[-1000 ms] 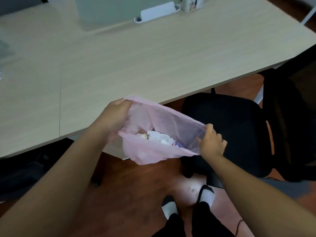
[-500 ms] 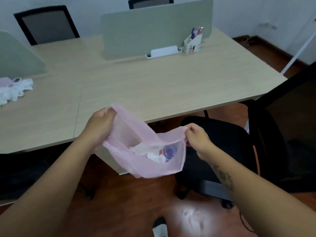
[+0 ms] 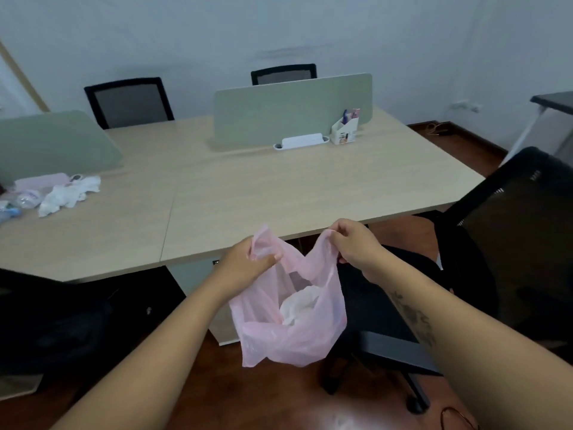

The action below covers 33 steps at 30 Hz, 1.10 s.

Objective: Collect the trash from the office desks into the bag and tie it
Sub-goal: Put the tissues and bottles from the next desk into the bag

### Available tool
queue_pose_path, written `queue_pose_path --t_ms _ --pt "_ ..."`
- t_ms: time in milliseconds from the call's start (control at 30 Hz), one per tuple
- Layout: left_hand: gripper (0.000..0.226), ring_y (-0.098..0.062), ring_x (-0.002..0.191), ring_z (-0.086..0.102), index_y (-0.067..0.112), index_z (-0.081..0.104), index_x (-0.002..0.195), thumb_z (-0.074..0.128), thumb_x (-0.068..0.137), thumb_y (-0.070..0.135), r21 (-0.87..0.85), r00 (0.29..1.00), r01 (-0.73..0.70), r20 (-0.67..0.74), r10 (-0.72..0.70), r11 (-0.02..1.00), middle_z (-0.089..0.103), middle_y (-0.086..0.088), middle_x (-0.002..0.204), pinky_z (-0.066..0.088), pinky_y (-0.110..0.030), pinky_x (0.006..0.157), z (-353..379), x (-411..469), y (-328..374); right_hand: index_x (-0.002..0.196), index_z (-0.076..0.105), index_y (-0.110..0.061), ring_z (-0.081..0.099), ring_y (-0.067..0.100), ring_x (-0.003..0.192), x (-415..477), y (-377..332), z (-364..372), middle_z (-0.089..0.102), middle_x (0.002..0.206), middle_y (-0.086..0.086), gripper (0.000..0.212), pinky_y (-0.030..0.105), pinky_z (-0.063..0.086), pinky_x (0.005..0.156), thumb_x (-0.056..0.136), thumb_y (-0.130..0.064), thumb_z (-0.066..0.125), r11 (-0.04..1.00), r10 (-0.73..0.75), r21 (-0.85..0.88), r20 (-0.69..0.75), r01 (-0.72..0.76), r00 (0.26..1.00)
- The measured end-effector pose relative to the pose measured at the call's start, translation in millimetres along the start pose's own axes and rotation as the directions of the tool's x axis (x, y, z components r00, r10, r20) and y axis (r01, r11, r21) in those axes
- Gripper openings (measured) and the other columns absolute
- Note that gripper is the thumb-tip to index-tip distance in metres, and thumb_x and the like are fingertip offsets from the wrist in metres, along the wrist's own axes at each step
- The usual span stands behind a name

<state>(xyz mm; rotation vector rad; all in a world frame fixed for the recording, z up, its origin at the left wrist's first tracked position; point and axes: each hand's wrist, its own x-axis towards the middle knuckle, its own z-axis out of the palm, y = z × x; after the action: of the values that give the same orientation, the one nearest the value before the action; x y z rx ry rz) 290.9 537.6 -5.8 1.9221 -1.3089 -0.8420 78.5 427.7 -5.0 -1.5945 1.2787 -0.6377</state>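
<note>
Hands raised before you: your left hand [image 3: 248,259] pinches one top edge of the pink bag [image 3: 291,318], your right hand [image 3: 353,243] pinches the other. Bag hangs between them, translucent, holding what looks like crumpled white paper [image 3: 299,304].

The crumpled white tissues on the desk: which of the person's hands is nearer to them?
Left. The left hand grips the pink bag on the side toward the crumpled white tissues; the right hand grips its far side.
</note>
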Motion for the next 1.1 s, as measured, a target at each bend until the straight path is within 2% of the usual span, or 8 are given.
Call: queue_pose_path --t_ms 133,300,400,567,733,867,1000,1100 --pt "0.037 -0.021 0.071 0.052 0.007 0.062 0.097 0.046 0.099 0.040 -0.013 0.994 0.021 -0.107 -0.022 1.000 0.058 -0.003 0.081 0.041 -0.032 0.065 -10 3 -17 0.088 0.060 -0.008 0.055 0.020 0.072 -14 29 -12 0.063 0.085 0.007 0.021 0.029 0.046 0.061 0.098 -0.017 0.044 0.987 0.070 -0.136 -0.149 -0.091 0.986" --pt "0.030 -0.022 0.080 0.060 0.021 0.065 0.089 0.042 0.103 0.034 -0.080 0.996 -0.028 -0.084 0.021 0.996 0.068 -0.004 0.092 0.044 -0.031 0.070 -24 0 -30 0.084 0.064 -0.016 0.062 0.023 0.073 -42 75 -18 0.067 0.081 0.007 0.022 0.035 0.052 0.064 0.098 -0.017 0.047 0.960 0.193 -0.156 -0.242 -0.234 0.951" --pt "0.030 -0.035 0.080 0.063 0.014 0.061 0.090 0.040 0.098 0.034 -0.054 0.999 -0.039 -0.037 0.037 0.998 0.067 -0.017 0.092 0.045 -0.034 0.070 -20 4 -34 0.086 0.064 -0.016 0.059 0.019 0.068 -59 94 -30 0.067 0.078 0.006 0.021 0.029 0.046 0.058 0.100 -0.017 0.047 0.943 0.247 -0.159 -0.254 -0.292 0.935" --pt "0.027 -0.028 0.069 0.054 0.007 0.056 0.090 0.040 0.097 0.028 -0.027 0.997 -0.071 -0.007 0.071 0.997 0.060 -0.027 0.092 0.040 -0.037 0.066 -6 9 -21 0.081 0.065 -0.018 0.062 0.024 0.079 -72 106 -98 0.067 0.089 0.006 0.018 0.035 0.052 0.072 0.094 -0.028 0.057 0.881 0.239 -0.286 -0.419 -0.377 0.876" --pt "0.027 -0.025 0.069 0.052 0.007 0.057 0.085 0.043 0.099 0.024 0.013 0.996 -0.092 -0.013 0.092 0.996 0.060 -0.026 0.086 0.039 -0.035 0.064 -1 14 -6 0.100 0.065 -0.023 0.052 0.034 0.106 -83 103 -203 0.059 0.112 0.009 0.019 0.042 0.042 0.089 0.091 -0.036 0.054 0.555 0.017 -0.645 -0.622 -0.525 0.783" --pt "0.028 -0.033 0.071 0.060 0.013 0.058 0.079 0.045 0.095 0.031 0.058 0.996 -0.071 -0.050 0.074 0.996 0.065 -0.018 0.079 0.047 -0.040 0.067 -4 21 -5 0.122 0.058 -0.020 0.039 0.041 0.120 -91 125 -278 0.045 0.131 0.017 0.043 0.050 0.033 0.101 0.084 -0.038 0.065 0.333 -0.119 -0.648 -0.749 -0.684 0.652" --pt "0.030 -0.038 0.077 0.063 0.019 0.063 0.080 0.043 0.099 0.030 0.093 0.994 -0.031 -0.100 0.040 0.995 0.066 -0.013 0.076 0.051 -0.046 0.073 -7 29 -10 0.152 0.021 -0.025 0.040 0.047 0.125 -88 145 -328 0.023 0.150 0.021 0.075 0.050 0.042 0.100 0.090 -0.034 0.063 0.524 0.377 -0.397 -0.685 -0.754 0.623" --pt "0.032 -0.033 0.081 0.066 0.022 0.066 0.084 0.040 0.102 0.029 0.109 0.994 -0.011 -0.108 0.023 0.994 0.070 -0.010 0.083 0.052 -0.047 0.078 -9 30 -12 0.155 0.016 -0.027 0.049 0.047 0.115 -87 158 -335 0.024 0.148 0.022 0.073 0.045 0.047 0.091 0.095 -0.024 0.057 0.548 0.368 -0.399 -0.674 -0.735 0.640"
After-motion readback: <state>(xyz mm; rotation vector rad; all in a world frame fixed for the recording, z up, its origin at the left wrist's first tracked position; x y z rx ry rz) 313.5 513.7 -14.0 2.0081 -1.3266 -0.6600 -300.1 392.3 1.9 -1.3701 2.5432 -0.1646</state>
